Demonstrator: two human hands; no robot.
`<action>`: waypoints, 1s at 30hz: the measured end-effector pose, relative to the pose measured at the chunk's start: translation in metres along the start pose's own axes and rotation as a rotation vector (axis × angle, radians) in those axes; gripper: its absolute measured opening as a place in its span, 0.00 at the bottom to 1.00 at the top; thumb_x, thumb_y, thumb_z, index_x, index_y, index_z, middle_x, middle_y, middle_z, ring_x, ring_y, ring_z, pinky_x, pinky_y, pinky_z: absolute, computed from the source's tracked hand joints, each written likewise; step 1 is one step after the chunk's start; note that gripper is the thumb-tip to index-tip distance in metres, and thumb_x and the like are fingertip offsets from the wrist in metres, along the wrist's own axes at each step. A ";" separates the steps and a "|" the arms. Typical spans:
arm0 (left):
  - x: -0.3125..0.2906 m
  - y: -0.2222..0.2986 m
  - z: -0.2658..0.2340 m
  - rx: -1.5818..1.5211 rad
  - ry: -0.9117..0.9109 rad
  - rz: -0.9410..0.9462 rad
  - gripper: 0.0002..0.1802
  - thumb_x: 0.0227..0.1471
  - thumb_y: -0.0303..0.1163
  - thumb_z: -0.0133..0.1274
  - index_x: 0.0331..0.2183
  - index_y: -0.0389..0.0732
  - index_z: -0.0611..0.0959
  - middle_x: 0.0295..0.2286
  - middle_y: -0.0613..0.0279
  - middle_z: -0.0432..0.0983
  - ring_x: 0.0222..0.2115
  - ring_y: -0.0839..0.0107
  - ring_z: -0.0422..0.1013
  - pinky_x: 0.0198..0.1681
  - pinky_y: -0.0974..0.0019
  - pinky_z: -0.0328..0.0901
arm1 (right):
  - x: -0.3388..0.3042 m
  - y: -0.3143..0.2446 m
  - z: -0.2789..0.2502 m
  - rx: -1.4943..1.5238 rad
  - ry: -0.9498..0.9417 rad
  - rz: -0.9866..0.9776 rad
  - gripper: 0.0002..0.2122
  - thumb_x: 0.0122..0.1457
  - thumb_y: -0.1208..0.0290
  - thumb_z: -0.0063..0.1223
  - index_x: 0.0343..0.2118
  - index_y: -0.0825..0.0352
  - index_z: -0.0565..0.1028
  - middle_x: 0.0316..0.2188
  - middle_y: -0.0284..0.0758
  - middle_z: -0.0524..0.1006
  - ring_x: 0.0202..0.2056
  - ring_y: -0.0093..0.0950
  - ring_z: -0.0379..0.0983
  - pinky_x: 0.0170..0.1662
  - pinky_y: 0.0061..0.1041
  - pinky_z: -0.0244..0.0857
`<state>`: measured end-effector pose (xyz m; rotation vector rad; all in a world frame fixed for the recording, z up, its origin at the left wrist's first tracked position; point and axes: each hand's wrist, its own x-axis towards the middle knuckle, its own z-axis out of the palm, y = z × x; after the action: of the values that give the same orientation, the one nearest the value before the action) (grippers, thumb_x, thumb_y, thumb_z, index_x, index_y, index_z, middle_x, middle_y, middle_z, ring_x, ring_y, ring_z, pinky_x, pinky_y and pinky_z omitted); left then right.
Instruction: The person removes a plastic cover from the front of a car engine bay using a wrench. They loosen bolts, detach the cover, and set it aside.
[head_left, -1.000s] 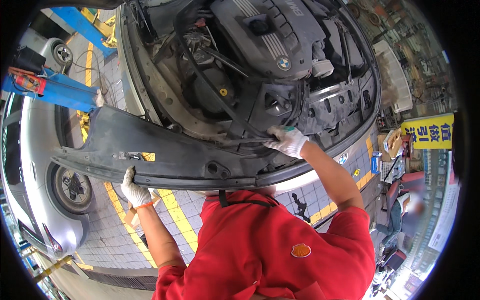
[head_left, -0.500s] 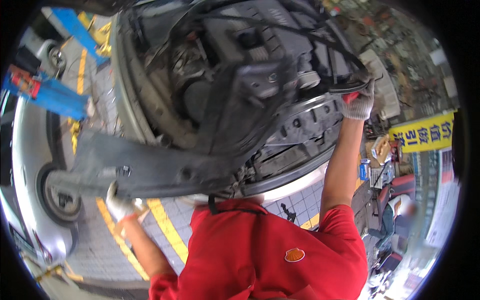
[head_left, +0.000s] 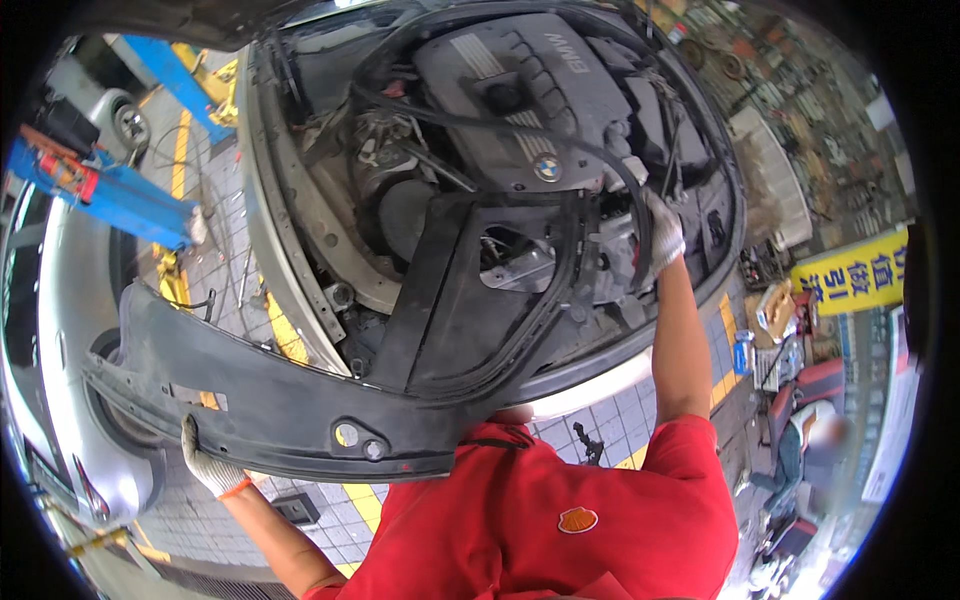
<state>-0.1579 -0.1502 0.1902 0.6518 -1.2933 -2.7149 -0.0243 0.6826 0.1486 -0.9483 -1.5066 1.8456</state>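
A large black plastic car trim panel [head_left: 270,390] reaches from the left over the front of the open engine bay, with a framed opening at its far end. My left hand [head_left: 212,462], in a white knit glove, grips the panel's near edge by its left end. My gloved right hand [head_left: 665,235] is closed on a long black rubber sealing strip [head_left: 565,135], which arcs back over the grey engine cover [head_left: 540,90]. Part of the right fingers is hidden behind the strip. Below the panel's far end lie the engine bay's front parts, partly covered.
A silver car [head_left: 70,300] stands at the left beside a blue lift arm [head_left: 120,200]. On the right are a cluttered parts area, a yellow sign [head_left: 850,272] and a seated person [head_left: 800,450]. A dark grate [head_left: 297,508] lies on the tiled floor.
My right hand has moved left and nearer with the sealing strip. The panel has tilted, its left end coming nearer and lower with my left hand.
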 end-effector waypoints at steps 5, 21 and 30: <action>-0.009 0.057 -0.038 0.017 0.147 0.095 0.22 0.61 0.36 0.57 0.53 0.32 0.82 0.53 0.52 0.79 0.53 0.56 0.74 0.62 0.54 0.66 | -0.054 0.075 -0.021 -0.021 -0.243 0.201 0.15 0.63 0.60 0.59 0.44 0.68 0.80 0.32 0.31 0.82 0.26 0.20 0.74 0.27 0.20 0.67; 0.043 0.172 -0.281 -0.113 0.647 0.594 0.26 0.61 0.38 0.60 0.55 0.33 0.81 0.58 0.47 0.75 0.56 0.50 0.71 0.62 0.45 0.63 | -0.223 0.067 0.183 -0.331 -0.483 0.214 0.11 0.65 0.69 0.59 0.44 0.70 0.79 0.28 0.31 0.81 0.17 0.15 0.66 0.18 0.15 0.57; 0.083 0.099 -0.425 -0.644 0.648 0.473 0.19 0.65 0.34 0.55 0.51 0.31 0.82 0.52 0.48 0.80 0.55 0.55 0.75 0.64 0.49 0.66 | -0.308 0.135 0.297 -0.320 -0.517 0.239 0.12 0.63 0.65 0.64 0.43 0.68 0.80 0.27 0.29 0.80 0.19 0.16 0.69 0.20 0.17 0.60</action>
<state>-0.0747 -0.5426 -0.0012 0.8820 -0.3307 -2.0631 -0.0827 0.2402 0.1022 -0.8583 -2.1263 2.1775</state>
